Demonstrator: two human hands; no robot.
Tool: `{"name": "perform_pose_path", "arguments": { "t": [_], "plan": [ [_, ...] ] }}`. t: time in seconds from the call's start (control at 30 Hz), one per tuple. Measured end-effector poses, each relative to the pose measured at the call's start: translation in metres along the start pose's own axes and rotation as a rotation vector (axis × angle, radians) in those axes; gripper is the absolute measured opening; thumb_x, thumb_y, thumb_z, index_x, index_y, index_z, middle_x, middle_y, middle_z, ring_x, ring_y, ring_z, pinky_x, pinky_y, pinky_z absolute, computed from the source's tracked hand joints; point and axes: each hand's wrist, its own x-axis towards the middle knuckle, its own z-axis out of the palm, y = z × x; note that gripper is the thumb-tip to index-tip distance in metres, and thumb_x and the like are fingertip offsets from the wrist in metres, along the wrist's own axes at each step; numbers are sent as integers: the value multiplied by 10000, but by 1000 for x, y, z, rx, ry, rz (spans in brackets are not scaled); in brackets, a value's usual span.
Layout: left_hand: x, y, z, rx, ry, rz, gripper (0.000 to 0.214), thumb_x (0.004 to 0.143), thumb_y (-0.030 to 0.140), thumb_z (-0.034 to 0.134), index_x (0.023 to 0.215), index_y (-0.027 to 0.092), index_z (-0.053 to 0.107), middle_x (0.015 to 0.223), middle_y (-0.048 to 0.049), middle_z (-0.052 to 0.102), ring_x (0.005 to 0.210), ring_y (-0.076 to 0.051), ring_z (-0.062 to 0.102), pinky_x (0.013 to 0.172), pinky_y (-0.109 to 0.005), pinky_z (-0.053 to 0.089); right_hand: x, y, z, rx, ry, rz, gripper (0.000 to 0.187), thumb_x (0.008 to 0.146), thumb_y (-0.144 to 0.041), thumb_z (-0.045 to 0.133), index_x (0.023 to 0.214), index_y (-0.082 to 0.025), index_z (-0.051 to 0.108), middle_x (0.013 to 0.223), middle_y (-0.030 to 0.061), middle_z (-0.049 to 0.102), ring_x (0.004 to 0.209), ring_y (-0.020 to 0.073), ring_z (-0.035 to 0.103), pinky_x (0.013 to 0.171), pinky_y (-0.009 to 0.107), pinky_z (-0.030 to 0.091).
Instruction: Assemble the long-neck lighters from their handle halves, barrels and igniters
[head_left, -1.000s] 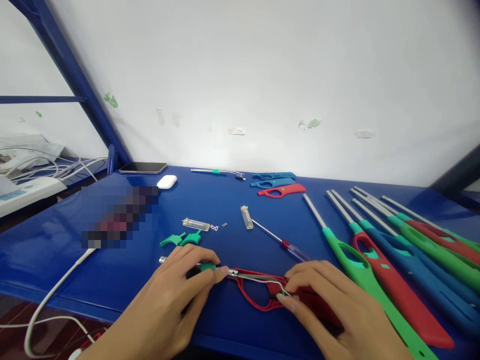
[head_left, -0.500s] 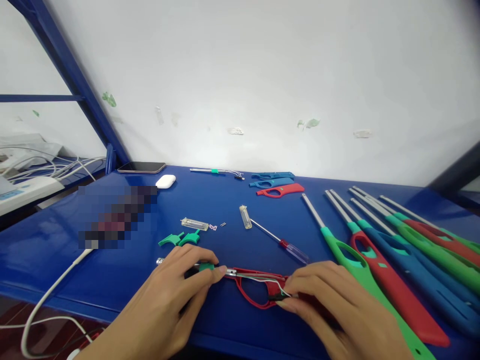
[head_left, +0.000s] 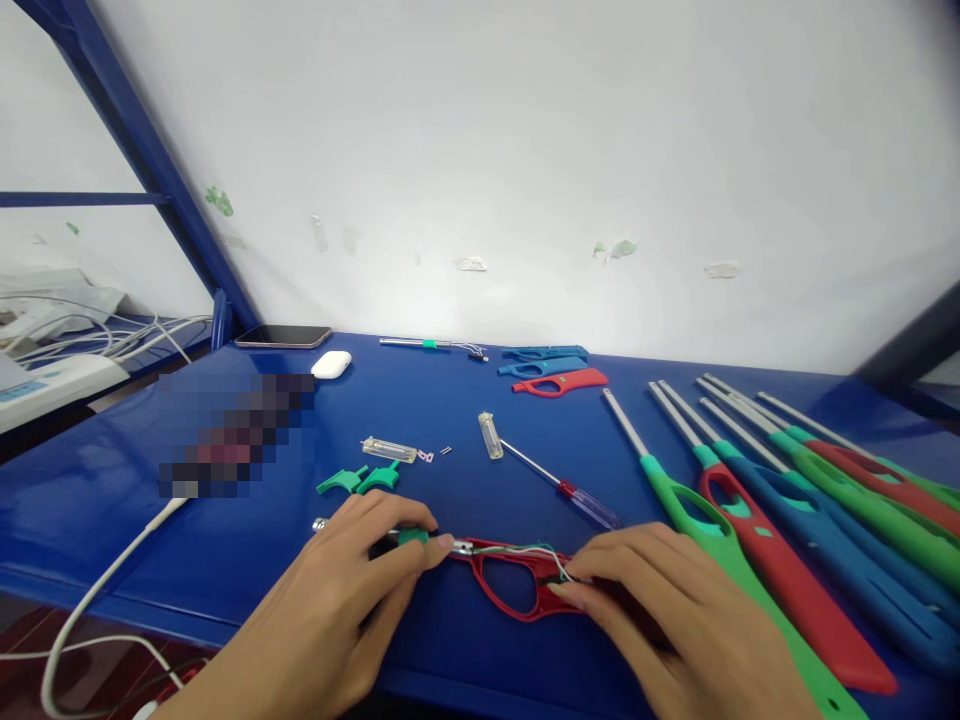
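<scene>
Near the table's front edge lies an opened red lighter shell, a long-nosed gas lighter's handle half with a finger loop. My left hand is closed around the lighter's metal tube and its green collar, at the shell's left end. Thin white and green wires run from the tube along the shell. My right hand pinches the small black wired piece where the wires end, over the shell's handle. Its fingers hide most of that piece and the shell's right end.
Beyond my hands lie a screwdriver, clear fuel tanks, green triggers and loose shell halves. Several whole lighters crowd the right side. A phone, white case and cable are at left.
My right fingertips have shifted the black piece slightly up into the shell, so it is now mostly hidden. The wires bow higher. My left hand has stayed in place.
</scene>
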Motion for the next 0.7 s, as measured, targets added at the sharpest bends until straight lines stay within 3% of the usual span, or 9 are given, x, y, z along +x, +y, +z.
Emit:
{"name": "perform_pose_path", "arguments": {
  "t": [0.13, 0.23, 0.4, 0.53, 0.7],
  "plan": [
    [-5, -1, 1, 13, -12, -24, 359, 1089, 101, 455, 1300, 314, 653, 1308, -37, 620, 1164, -185, 621, 1007, -316, 540, -9, 8, 3, 2, -100, 7, 223, 1084, -371, 578, 930, -281, 712, 893, -17, 758, 804, 153, 741, 738, 253, 611],
    [-8, 2, 3, 34, 13, -42, 404, 1081, 103, 470, 1360, 345, 634, 1411, -41, 560, 1261, -191, 598, 1041, -311, 537, -12, 11, 5, 17, -96, -4, 186, 1074, -352, 595, 946, -288, 714, 895, -21, 762, 803, 157, 743, 740, 256, 620],
    [-4, 0, -4, 47, 165, -87, 343, 1063, 169, 519, 1345, 321, 641, 1382, -58, 594, 1243, -214, 626, 1040, -342, 537, -12, 12, 5, 10, -99, -19, 175, 1066, -355, 604, 962, -299, 732, 897, -19, 772, 808, 165, 758, 747, 261, 630],
    [8, -31, -22, 163, 261, -159, 231, 1069, 256, 540, 1195, 290, 731, 1234, -54, 683, 1157, -247, 646, 1041, -401, 509, -14, 15, 6, 4, -116, -27, 147, 1056, -345, 619, 981, -300, 737, 912, -18, 778, 822, 166, 764, 753, 256, 634],
    [25, -73, -40, 207, 61, -267, 351, 1080, 462, 504, 1160, 254, 776, 1158, -74, 734, 1096, -297, 667, 996, -456, 523, -17, 17, 9, 0, -91, -34, 194, 1071, -352, 590, 969, -292, 744, 907, -17, 784, 808, 163, 764, 748, 261, 628]
  ]
}}
